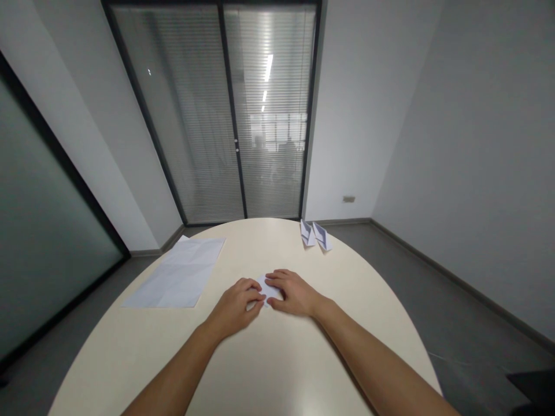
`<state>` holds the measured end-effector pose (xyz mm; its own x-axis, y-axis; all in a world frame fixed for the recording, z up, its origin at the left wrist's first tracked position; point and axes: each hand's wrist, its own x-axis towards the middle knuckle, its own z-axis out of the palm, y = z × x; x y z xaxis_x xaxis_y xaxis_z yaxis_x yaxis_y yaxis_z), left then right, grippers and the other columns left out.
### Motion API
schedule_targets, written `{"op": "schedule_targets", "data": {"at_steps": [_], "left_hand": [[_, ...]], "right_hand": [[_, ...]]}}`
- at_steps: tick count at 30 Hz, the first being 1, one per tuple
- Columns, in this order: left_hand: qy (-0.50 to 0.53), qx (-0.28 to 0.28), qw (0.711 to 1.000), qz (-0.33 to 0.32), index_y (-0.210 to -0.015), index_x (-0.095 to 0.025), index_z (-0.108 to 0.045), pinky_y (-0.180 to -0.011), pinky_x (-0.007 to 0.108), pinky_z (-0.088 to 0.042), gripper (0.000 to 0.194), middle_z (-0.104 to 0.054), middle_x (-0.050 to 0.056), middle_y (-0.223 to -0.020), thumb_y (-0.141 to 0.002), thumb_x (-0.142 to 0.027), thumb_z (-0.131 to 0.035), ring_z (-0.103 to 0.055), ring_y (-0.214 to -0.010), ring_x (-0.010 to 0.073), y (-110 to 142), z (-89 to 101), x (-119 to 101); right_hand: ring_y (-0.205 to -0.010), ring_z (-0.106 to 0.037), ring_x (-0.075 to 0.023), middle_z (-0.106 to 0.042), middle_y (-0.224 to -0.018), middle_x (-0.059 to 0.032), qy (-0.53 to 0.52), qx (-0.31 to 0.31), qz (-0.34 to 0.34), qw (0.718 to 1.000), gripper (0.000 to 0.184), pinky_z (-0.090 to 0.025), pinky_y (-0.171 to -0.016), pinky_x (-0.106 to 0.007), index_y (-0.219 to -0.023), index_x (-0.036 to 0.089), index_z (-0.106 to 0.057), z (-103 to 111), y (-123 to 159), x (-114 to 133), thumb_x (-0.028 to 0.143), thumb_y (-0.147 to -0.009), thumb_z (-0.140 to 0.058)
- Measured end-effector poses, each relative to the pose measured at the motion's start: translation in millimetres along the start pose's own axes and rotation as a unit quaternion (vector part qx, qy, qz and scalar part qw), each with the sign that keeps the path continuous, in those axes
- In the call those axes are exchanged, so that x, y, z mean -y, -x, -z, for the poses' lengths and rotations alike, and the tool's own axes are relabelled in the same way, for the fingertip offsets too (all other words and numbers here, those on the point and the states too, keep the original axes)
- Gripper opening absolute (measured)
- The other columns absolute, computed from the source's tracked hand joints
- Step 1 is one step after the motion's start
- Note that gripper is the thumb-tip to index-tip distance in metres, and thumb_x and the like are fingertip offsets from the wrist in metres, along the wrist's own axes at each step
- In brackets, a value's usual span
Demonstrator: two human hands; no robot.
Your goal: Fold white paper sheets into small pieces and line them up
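A small piece of folded white paper (269,290) lies on the table in front of me, partly covered by my fingers. My left hand (238,306) is closed at its left edge, thumb and fingertips on the paper. From the right, my right hand (292,292) grips it, with the fingers bent over the upper part and the thumb at the lower edge. Toward the far right side of the table stand two folded paper boats (307,234), (322,236) side by side, apart from both hands.
Flat white paper sheets (177,274) with faint creases lie at the left of the round cream table (269,370). Beyond its far edge is a glass door with blinds (208,115). Grey walls (485,127) stand around, and a dark object (533,384) shows at lower right.
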<state>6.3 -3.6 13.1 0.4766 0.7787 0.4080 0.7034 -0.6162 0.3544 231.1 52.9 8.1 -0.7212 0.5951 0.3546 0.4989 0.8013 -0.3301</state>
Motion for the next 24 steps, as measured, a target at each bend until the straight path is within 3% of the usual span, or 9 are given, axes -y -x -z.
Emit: {"op": "schedule_targets", "data": {"at_steps": [3, 10, 18, 24], "left_hand": [[0.009, 0.008, 1.0, -0.013, -0.094, -0.026, -0.075, -0.094, 0.034, -0.05, 0.016, -0.068, 0.005, -0.109, -0.093, -0.025, -0.059, -0.061, -0.105, 0.0199, -0.3, 1.5, -1.5], [-0.054, -0.009, 0.998, 0.042, -0.097, -0.024, -0.073, -0.089, 0.036, -0.05, 0.021, -0.068, 0.004, -0.102, -0.098, -0.024, -0.052, -0.061, -0.099, 0.0206, -3.9, -3.9, -3.9], [-0.014, 0.004, 1.0, -0.001, -0.096, -0.026, -0.076, -0.09, 0.034, -0.051, 0.019, -0.069, 0.004, -0.104, -0.094, -0.025, -0.057, -0.061, -0.101, 0.0199, -0.3, -0.7, -5.1], [-0.037, -0.02, 0.999, 0.03, -0.095, -0.025, -0.077, -0.089, 0.035, -0.052, 0.022, -0.07, 0.005, -0.102, -0.095, -0.025, -0.055, -0.062, -0.099, 0.0208, -2.5, -2.4, -7.5]], "right_hand": [[-0.127, -0.055, -0.031, -0.063, -0.135, -0.0139, -0.001, 0.003, 0.001, 1.0, 0.047, -0.04, -0.11, -0.047, -0.127, 0.017, -0.067, 1.3, -0.1, 1.6, 0.041, -0.087, -0.066], [-0.127, -0.055, -0.0319, -0.062, -0.137, -0.0146, 0.001, 0.007, -0.004, 1.0, 0.05, -0.04, -0.111, -0.047, -0.127, 0.015, -0.067, 3.5, -0.2, 3.2, 0.041, -0.084, -0.067], [-0.127, -0.055, -0.0304, -0.062, -0.136, -0.0141, 0.0, 0.008, 0.014, 1.0, 0.048, -0.04, -0.111, -0.046, -0.126, 0.016, -0.067, 2.2, -0.5, 0.9, 0.042, -0.086, -0.065], [-0.127, -0.055, -0.0308, -0.062, -0.137, -0.0139, 0.001, 0.011, 0.007, 1.0, 0.049, -0.039, -0.111, -0.045, -0.127, 0.015, -0.067, 3.9, -0.2, 2.9, 0.042, -0.086, -0.065]]}}
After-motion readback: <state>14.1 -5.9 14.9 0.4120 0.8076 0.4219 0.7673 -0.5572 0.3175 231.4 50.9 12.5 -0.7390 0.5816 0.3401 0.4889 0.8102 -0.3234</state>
